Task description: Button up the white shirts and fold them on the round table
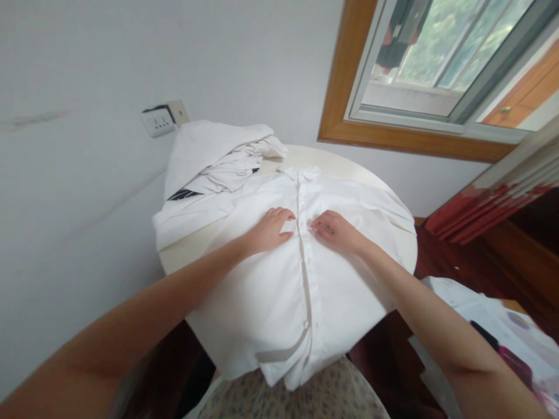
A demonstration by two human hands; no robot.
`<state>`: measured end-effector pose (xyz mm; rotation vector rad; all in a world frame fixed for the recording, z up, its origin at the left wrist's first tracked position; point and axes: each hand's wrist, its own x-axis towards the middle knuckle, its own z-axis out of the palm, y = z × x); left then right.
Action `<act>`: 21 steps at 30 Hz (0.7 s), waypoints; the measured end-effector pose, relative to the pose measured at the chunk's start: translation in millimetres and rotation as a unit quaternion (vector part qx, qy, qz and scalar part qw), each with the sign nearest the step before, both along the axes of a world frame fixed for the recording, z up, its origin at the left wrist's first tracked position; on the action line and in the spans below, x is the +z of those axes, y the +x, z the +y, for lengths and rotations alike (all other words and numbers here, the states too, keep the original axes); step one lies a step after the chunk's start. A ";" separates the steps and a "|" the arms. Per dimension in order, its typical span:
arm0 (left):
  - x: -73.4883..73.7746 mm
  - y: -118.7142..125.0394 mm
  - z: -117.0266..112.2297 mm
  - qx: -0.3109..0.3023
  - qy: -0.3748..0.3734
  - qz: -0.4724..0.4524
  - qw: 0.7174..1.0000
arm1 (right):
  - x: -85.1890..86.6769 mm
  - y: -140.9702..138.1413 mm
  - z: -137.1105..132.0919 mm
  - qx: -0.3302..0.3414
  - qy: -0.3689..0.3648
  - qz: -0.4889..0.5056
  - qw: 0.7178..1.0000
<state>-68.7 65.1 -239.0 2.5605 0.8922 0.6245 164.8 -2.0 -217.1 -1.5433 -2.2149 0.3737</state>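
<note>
A white button-up shirt (pixel 271 291) lies spread front up on a round cream table (pixel 349 163), its collar toward the wall and its hem hanging over the near edge. The front opening runs down the middle, with small buttons along it. My left hand (pixel 273 230) rests on the shirt just left of the opening, thumb and fingers apart. Across the opening, my right hand (pixel 329 230) has its fingertips pinched together at the button band, seemingly on the shirt's edge. Whether a button is between them is too small to tell.
A heap of white cloth (pixel 209 151) with some dark patterned fabric sits at the table's back left, below a wall socket (pixel 159 121). A wood-framed window (pixel 406 139) is behind. Papers (pixel 493 314) and a dark phone-like object (pixel 484 334) lie at the lower right.
</note>
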 end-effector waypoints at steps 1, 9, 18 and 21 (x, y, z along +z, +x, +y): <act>0.3 -6.1 -5.1 0.010 0.029 0.028 0.999 | -1.0 2.3 -8.6 -0.021 0.014 -0.046 0.999; -10.2 -22.9 -3.9 0.076 0.053 0.169 0.981 | -24.5 3.9 -27.6 -0.122 -0.041 -0.199 0.971; -9.7 -1.0 60.0 0.108 0.035 0.210 0.971 | -20.9 10.8 30.5 -0.147 -0.059 -0.196 0.968; -9.4 1.7 76.2 0.103 0.038 0.216 0.970 | -22.1 13.0 44.0 -0.159 -0.060 -0.196 0.966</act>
